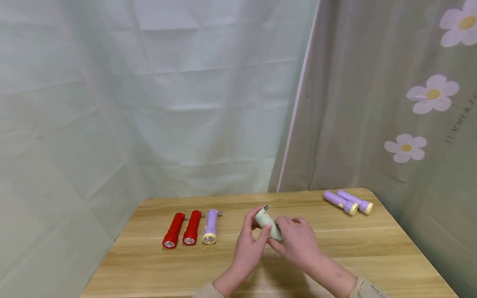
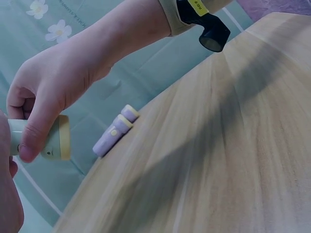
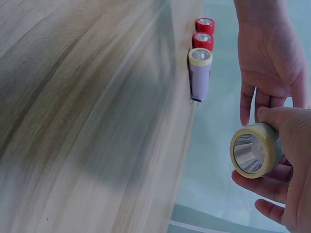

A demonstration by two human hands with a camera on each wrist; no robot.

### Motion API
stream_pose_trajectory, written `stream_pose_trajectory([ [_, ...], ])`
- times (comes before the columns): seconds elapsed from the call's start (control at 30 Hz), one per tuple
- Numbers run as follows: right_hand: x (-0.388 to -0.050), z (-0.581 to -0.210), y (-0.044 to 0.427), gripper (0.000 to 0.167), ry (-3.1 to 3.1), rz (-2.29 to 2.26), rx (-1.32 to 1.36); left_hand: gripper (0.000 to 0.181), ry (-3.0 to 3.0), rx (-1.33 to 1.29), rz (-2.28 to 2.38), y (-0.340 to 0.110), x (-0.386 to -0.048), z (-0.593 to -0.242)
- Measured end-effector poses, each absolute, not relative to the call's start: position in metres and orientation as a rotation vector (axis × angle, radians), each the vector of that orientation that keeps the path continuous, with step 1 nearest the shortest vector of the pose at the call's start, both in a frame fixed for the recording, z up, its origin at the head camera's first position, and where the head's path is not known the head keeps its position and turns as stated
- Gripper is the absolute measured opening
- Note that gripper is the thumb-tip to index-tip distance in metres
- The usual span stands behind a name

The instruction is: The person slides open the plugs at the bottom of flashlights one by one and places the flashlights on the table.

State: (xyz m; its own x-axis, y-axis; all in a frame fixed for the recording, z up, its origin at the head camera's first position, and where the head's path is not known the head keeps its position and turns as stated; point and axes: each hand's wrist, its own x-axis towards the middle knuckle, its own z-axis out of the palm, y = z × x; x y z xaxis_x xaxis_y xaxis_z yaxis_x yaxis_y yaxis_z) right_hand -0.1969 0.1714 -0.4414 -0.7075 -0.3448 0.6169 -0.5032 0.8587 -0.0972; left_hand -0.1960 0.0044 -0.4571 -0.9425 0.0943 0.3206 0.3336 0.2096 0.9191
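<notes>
A pale green flashlight with a cream-coloured head is held tilted above the table between both hands. Metal prongs stick out of its tail end. My left hand grips the tail part, thumb on the near side and fingers behind. Around the head end, my right hand curls its fingers and thumb. In the left wrist view the right thumb lies along the flashlight body. The right wrist view shows the silver reflector inside the cream rim.
Two red flashlights and a lilac one lie in a row on the wooden table, left of the hands, prongs extended. Two more lilac flashlights lie side by side at the back right. Curtains hang behind the table.
</notes>
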Motion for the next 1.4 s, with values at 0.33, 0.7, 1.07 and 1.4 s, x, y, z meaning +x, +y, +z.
stream_pose_trajectory([
  [0.33, -0.196, -0.435, 0.165, 0.032, -2.605, 0.622, 0.506, 0.054, -2.357, -0.393, -1.724, -0.003, -0.199, -0.449],
  [0.7, -0.199, -0.427, 0.166, 0.024, -2.768, 0.892, 0.364, 0.051, -2.421, -0.442, -1.584, -0.003, -0.205, -0.441],
  [1.07, -0.205, -0.429, 0.159, 0.037, -2.829, 1.077, 0.371, 0.073, -2.598, -0.535, -1.447, -0.030, -0.210, -0.438],
  [1.4, -0.222, -0.427, 0.154, 0.047, -2.820, 1.185, 0.327, 0.078, -2.715, -0.670, -0.807, -0.073, -0.206, -0.440],
])
